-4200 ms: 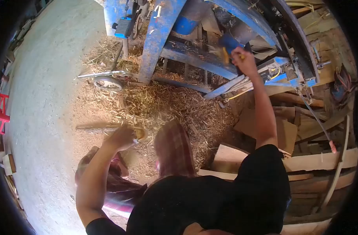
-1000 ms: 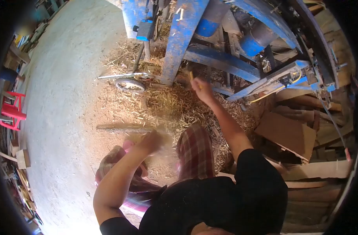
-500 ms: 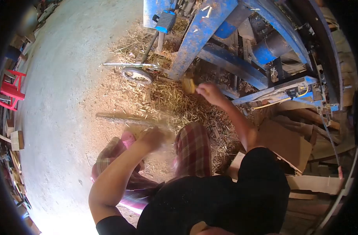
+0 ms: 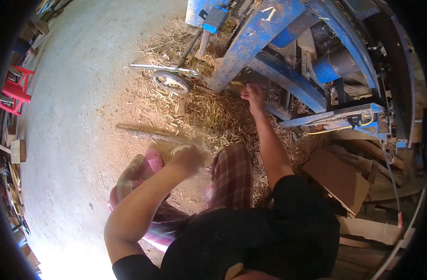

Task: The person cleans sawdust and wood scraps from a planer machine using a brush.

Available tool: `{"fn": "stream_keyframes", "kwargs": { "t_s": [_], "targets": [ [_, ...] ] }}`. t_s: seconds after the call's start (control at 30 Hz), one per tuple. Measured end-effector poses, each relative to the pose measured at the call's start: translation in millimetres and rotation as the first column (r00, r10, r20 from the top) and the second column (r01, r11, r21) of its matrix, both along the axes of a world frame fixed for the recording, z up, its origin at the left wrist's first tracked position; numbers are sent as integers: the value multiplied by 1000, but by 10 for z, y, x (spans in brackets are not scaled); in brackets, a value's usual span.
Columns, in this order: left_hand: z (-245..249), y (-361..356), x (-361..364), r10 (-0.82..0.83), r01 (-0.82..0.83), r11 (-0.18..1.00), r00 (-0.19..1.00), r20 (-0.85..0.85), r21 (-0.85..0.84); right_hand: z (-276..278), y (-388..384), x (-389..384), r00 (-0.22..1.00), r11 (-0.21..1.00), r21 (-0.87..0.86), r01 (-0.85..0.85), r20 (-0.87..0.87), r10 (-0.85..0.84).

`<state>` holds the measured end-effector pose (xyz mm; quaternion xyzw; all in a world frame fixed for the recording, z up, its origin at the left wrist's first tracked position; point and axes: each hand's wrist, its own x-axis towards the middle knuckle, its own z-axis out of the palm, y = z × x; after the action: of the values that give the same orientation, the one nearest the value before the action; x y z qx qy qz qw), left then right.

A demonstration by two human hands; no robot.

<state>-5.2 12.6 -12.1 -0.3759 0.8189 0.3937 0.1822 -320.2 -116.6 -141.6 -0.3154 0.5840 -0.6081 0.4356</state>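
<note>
**Both hands reach low over a chip-strewn floor [image 4: 78, 116] beside a blue frame [image 4: 255, 42]**

The left hand [image 4: 188, 161] hangs in front of the person's knees, blurred. A pale, rounded thing [image 4: 180, 149] shows at its far side; whether the fingers grasp it or lie open cannot be told. Just beyond lies a long, narrow wood strip [image 4: 150, 134], on sawdust. A pink shoe [image 4: 154, 160] is near this hand.

The right hand [image 4: 249, 95] is farther forward, near the foot of the blue frame. A slim yellow thing [image 4: 238, 84] shows at its fingertips, too blurred to tell whether the hand grips it or has let go.

Wood shavings [image 4: 213, 114] spread between the hands and the frame. A spoked wheel [image 4: 170, 82] is near the frame's foot, with a grey-and-blue device [image 4: 215, 19] beyond it. Toward the floor's left edge stands a red stool [image 4: 16, 90]. A brown panel [image 4: 336, 181] leans on timber [image 4: 372, 231] right of the person.
</note>
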Motion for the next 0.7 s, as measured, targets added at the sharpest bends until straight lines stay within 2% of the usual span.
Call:
{"fn": "stream_keyframes", "kwargs": {
  "t_s": [0.03, 0.1, 0.23, 0.3, 0.33, 0.4, 0.43, 0.47, 0.5, 0.53, 0.57, 0.6, 0.63, 0.7],
  "targets": [
    [-16, 0, 6, 8, -8, 1000, 1000, -2, 2, 87, 109, -57, 1000, 1000, 2, -8, -2, 8],
    [-55, 8, 14, -18, 18, 1000, 1000, -9, 7, 332, 329, -216, 981, 975, 184, -126, -125, 151],
    [221, -76, 51, 16, -18, 995, 1000, 21, 95, 704, 435, -295, 954, 955, 251, -156, -213, 211],
    [154, -74, 78, -19, 19, 999, 1000, -13, 39, 716, 257, -195, 985, 999, -39, -7, -172, 0],
    [54, -54, 91, -23, 23, 999, 1000, -6, 39, 652, 142, -159, 986, 999, -40, -2, -166, -4],
    [-154, -2, 102, -48, 48, 997, 999, 6, -67, 484, -82, -85, 986, 973, -162, 165, 6, -166],
    [-89, -7, 79, -56, 57, 996, 998, 11, -67, 349, -114, -85, 985, 972, -161, 174, 11, -175],
    [-25, -22, 31, -25, 27, 999, 999, 43, -31, 219, -142, -80, 956, 990, -73, 121, 277, -96],
    [21, -19, 10, 2, -3, 1000, 997, 77, 8, 64, -124, -103, 848, 999, -1, 46, 529, -38],
    [-29, -6, 0, -4, 4, 1000, 997, 78, 7, -15, -89, -171, 824, 996, 85, 28, 561, -71],
    [-117, 6, -11, -50, 49, 999, 997, 62, 9, -32, -69, -315, 823, 996, 82, 32, 563, -73],
    [-160, 8, -12, -93, 93, 996, 995, 46, 11, -7, -44, -481, 924, 992, 112, -62, 382, 14],
    [-144, 4, -1, -98, 98, 995, 994, 50, 9, 45, -8, -572, 976, 976, 162, -143, 188, 111],
    [-73, -30, 1, -189, 188, 981, 982, 27, 51, 172, -44, -639, 987, 974, 184, -129, 118, 109]
  ]
}}
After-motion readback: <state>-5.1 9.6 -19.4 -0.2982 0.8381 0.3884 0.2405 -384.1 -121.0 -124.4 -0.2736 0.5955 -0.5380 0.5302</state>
